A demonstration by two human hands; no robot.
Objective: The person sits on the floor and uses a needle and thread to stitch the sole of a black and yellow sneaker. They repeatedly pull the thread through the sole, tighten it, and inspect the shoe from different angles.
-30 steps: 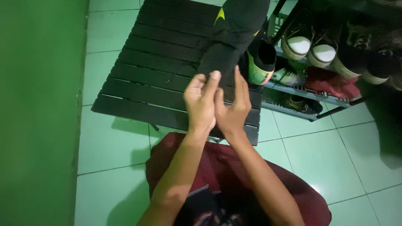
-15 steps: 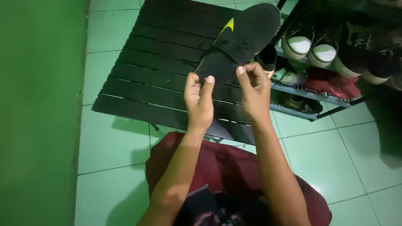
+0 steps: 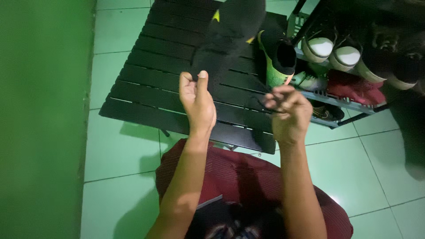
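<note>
Green wall (image 3: 40, 119) at nine o'clock. Black slatted tabletop (image 3: 146, 84) stands on green floor tiles (image 3: 124, 150). Left hand (image 3: 198, 102), fingers pinched together, clamps the near edge of a black shoe (image 3: 230, 31), which is held up over the tabletop toward twelve o'clock. Right hand (image 3: 287, 113) is curled closed on a thin dark lace (image 3: 261, 90). A second black-and-green shoe (image 3: 276, 59) stands at one o'clock, beside the shoe rack (image 3: 349, 104).

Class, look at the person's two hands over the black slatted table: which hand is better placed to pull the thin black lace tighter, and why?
Probably the right hand: its fingers pinch the thin black lace beside the black shoe with yellow mark. The left hand grips that shoe's lower end, steadying it.
</note>
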